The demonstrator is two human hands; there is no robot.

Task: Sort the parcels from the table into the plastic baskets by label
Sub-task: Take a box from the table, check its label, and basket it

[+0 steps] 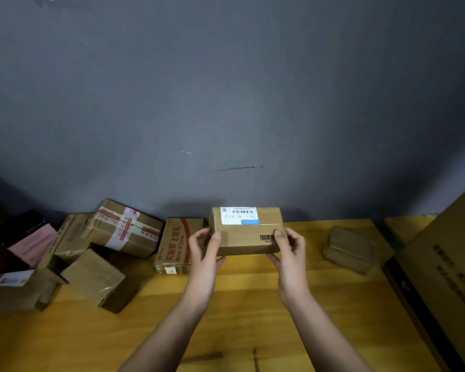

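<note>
**A:** What is nearest?

**B:** Two bare forearms reach out over a yellow wooden worktop [253, 304]. The left hand [206, 247] and right hand [289, 249] hold one parcel [249, 232] between them, lifted above the wood.

**A:** How do the hands grip it?

**B:** Each hand curls round one end, thumb on the near face and fingers beneath.

**A:** Describe the parcel.

**B:** A brown cardboard box, wider than tall, tilted so its top shows. A white shipping label [239, 215] with a barcode and a blue strip lies on top. A second small barcode [266, 238] sits on the near face, touching the right thumb.

**A:** And beyond the hands?

**B:** Just left of the left hand stands a box with red printing [176, 245]. Further left lies a heap of brown parcels; one is crossed with red and white tape [125, 228]. Well right of the right hand rests a plain brown parcel [349, 249], and past it a large carton [446, 264]. Behind everything is a grey wall [226, 89].
</note>
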